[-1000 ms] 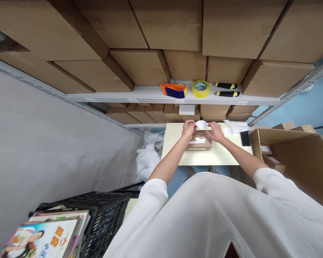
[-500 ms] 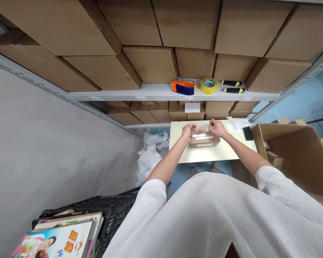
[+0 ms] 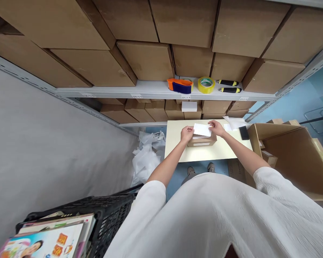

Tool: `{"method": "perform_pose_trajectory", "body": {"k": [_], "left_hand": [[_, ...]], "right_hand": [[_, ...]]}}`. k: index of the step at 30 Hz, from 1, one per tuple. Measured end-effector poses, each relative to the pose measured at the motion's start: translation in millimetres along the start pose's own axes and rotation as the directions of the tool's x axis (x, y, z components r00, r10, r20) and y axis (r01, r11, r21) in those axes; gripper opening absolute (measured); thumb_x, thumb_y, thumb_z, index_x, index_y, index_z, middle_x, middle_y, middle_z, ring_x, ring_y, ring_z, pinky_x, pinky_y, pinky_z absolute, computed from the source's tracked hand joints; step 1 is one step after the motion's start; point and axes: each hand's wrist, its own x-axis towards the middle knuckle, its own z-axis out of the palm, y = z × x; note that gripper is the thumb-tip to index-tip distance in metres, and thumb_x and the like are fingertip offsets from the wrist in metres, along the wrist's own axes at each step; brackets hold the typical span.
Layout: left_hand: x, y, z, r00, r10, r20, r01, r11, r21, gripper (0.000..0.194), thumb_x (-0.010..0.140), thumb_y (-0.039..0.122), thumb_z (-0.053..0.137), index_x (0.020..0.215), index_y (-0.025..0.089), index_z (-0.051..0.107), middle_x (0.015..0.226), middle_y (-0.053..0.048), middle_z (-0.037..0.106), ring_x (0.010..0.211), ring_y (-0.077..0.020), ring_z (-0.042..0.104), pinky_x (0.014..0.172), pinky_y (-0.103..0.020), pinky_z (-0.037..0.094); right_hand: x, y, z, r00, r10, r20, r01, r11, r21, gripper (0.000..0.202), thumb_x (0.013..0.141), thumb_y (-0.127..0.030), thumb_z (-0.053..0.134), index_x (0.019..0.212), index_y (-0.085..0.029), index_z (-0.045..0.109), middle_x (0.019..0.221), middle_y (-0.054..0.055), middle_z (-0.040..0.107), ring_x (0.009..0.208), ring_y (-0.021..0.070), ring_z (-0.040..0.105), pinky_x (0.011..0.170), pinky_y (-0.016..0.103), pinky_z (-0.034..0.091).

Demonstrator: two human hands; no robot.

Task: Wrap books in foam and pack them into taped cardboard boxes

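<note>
A small brown box with a white label on its front side sits on the cream tabletop. Over the box is a white card, held by its two ends. My left hand pinches the left end, close to the box's left edge. At the other end, the fingers of my right hand are closed on the card's right edge. The card hides part of the box top.
Tape rolls, an orange and blue tape dispenser and two cutters lie on the shelf. A large open carton stands right, beside a black flat object. White plastic lies left; a black crate holds magazines.
A white card is now between my hands, where a clear, shiny film lay over the box before. The whole view has shifted slightly.
</note>
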Motion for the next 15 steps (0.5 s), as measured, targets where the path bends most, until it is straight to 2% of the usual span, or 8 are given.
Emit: {"method": "perform_pose_trajectory", "body": {"k": [4,8,12,15], "left_hand": [[-8,-9,3.2,0.998,-0.057,0.014,0.054,0.987,0.152,0.003,0.085,0.025,0.077,0.084,0.023,0.075,0.095,-0.004,0.083,0.094,-0.0225,0.076,0.086,-0.031,0.059],[-19,-17,1.1,0.994,-0.084,0.076,0.048,0.923,0.382,0.003,0.089,0.025,0.072,0.087,0.026,0.075,0.099,-0.004,0.083,0.098,-0.0255,0.075,0.085,-0.034,0.056],[-24,-16,1.9,0.998,-0.029,0.063,-0.009,0.849,0.529,0.010,0.093,0.024,0.065,0.093,0.028,0.074,0.109,-0.006,0.082,0.110,-0.0301,0.073,0.093,-0.039,0.053],[-20,-11,4.9,1.000,0.007,0.027,-0.022,0.804,0.594,0.011,0.091,0.022,0.064,0.091,0.026,0.074,0.120,-0.010,0.080,0.123,-0.0352,0.068,0.103,-0.046,0.049]], "right_hand": [[-5,13,7,0.997,0.067,-0.046,-0.067,0.998,0.005,0.039,0.068,-0.025,0.070,0.106,-0.023,0.068,0.096,0.001,0.066,0.082,0.0184,0.061,0.088,0.037,0.057],[-11,22,14,0.994,0.105,-0.020,-0.106,0.993,-0.053,0.037,0.069,-0.025,0.071,0.105,-0.025,0.066,0.093,-0.002,0.067,0.080,0.0176,0.062,0.087,0.036,0.057],[-10,26,22,0.995,0.098,-0.017,-0.099,0.989,-0.108,0.033,0.071,-0.023,0.070,0.103,-0.025,0.064,0.093,-0.002,0.067,0.080,0.0178,0.062,0.085,0.035,0.056],[-2,26,27,0.997,0.067,-0.032,-0.071,0.987,-0.146,0.031,0.072,-0.021,0.068,0.102,-0.026,0.062,0.092,-0.002,0.067,0.082,0.0188,0.062,0.085,0.035,0.055]]}}
